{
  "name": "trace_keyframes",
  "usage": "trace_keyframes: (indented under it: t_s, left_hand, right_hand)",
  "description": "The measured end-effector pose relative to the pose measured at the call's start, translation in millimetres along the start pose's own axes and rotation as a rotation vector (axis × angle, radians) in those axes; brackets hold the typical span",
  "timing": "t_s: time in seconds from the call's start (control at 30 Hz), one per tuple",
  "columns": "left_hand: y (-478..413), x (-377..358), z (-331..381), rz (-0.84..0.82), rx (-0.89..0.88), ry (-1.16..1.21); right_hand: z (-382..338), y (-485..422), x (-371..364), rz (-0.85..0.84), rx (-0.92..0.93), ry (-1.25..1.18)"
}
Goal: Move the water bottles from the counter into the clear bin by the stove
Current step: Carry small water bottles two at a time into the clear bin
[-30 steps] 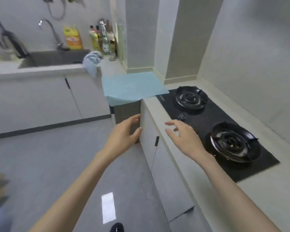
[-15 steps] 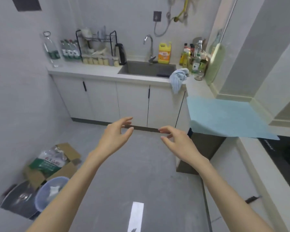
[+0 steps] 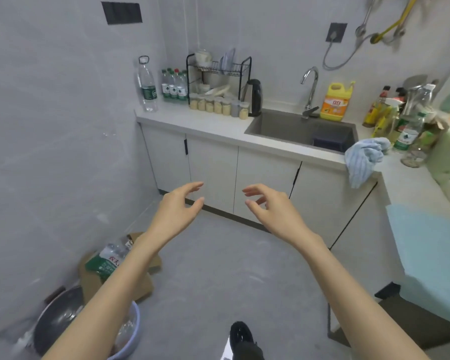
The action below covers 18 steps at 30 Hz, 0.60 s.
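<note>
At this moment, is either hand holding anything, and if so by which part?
Nothing is held. The left hand and right hand are both open and empty in mid-air, fingers loosely curled. The water bottles stand untouched on the far counter.

We can read little here. The yellow detergent jug by the sink carries a red logo with white Chinese characters, seemingly 立白. The green-and-white pack of bottles in the cardboard box shows red characters, too blurred to read.
</note>
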State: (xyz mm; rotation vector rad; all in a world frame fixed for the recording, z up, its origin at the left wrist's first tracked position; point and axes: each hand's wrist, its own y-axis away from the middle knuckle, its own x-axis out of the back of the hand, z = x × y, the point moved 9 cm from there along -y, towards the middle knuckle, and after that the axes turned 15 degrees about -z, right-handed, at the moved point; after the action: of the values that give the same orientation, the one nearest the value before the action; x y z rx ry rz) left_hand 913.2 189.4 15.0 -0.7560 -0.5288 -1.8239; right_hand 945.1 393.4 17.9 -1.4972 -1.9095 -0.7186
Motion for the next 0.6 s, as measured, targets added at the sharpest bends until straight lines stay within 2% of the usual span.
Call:
trace_keyframes:
  t_s: [0.13, 0.37, 0.6]
  left_hand:
    - [-61.9, 17.9, -17.7, 0.011, 0.051, -0.026]
    - [-182.2, 90.1, -34.8, 0.143, 0.131, -0.018]
    - [-270.1, 158.2, -81.5, 0.269, 0.166, -0.058]
  right_hand:
    - [3.2, -77.3, 11.8, -0.05, 0.06, 0.019]
    - [-14.3, -242.6, 58.5, -0.097, 0.174, 0.076]
    - [-34.1, -381.3, 63.3, -0.14, 0.248, 0.077]
